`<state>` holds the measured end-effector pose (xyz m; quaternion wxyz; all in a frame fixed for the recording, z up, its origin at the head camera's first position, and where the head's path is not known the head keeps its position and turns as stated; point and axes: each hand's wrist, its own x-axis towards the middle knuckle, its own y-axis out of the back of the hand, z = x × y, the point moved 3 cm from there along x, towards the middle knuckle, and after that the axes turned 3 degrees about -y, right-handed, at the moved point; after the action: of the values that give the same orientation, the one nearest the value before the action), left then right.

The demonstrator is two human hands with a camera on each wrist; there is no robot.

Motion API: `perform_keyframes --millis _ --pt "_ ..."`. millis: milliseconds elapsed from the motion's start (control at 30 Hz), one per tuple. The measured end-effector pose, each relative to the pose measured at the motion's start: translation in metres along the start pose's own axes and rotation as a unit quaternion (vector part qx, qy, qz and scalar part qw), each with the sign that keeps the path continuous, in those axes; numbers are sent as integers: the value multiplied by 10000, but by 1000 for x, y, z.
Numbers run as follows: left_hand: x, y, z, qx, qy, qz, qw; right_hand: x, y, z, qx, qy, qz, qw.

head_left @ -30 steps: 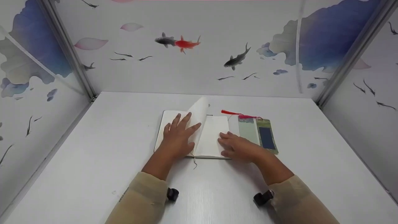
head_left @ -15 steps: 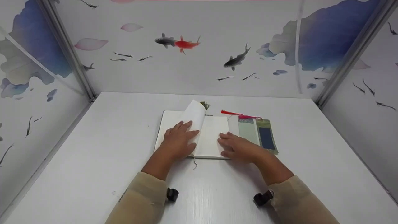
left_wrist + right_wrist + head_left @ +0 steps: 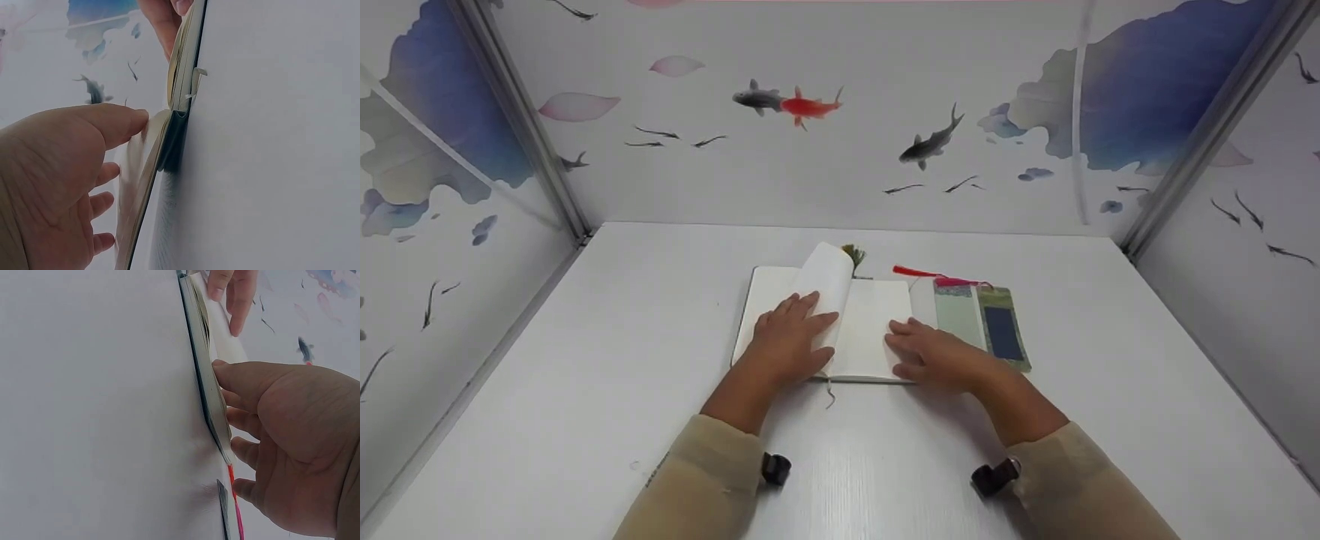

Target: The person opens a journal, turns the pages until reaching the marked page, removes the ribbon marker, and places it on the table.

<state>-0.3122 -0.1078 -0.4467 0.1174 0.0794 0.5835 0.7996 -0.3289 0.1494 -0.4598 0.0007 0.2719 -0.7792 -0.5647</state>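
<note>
A notebook [image 3: 877, 330] with blank cream pages lies open on the white table. My left hand [image 3: 787, 341] rests on its left side with fingers spread, holding down a lifted leaf [image 3: 825, 266] whose far end curls up. In the left wrist view, the left thumb [image 3: 132, 125] touches the page by the spine. My right hand [image 3: 934, 356] lies on the right page near its outer edge, fingers extended; the right wrist view shows its fingertips [image 3: 220, 367] on the page block. Behind the curled leaf a green tassel [image 3: 853, 253] shows. A thin ribbon [image 3: 830, 394] hangs from the spine.
Right of the notebook lie two bookmarks, a pale green one [image 3: 958, 311] and a green one with a dark blue panel [image 3: 1003, 330]. A red tassel [image 3: 913, 271] and a pink tassel [image 3: 960, 283] lie at their top. Printed walls [image 3: 660, 187] enclose the table.
My left hand has slid slightly toward me, and the leaf's raised end has dropped to the left, exposing the green tassel. The right hand has stayed in place.
</note>
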Motion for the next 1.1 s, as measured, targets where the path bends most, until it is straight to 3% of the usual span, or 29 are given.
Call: perform_keyframes --millis 767,1100 --pt "-1 2 -1 -36 87 39 9999 -1 1 -1 89 -81 1 9999" --pt "-2 -2 -3 12 115 -209 9997 -2 1 -2 65 36 147 9999"
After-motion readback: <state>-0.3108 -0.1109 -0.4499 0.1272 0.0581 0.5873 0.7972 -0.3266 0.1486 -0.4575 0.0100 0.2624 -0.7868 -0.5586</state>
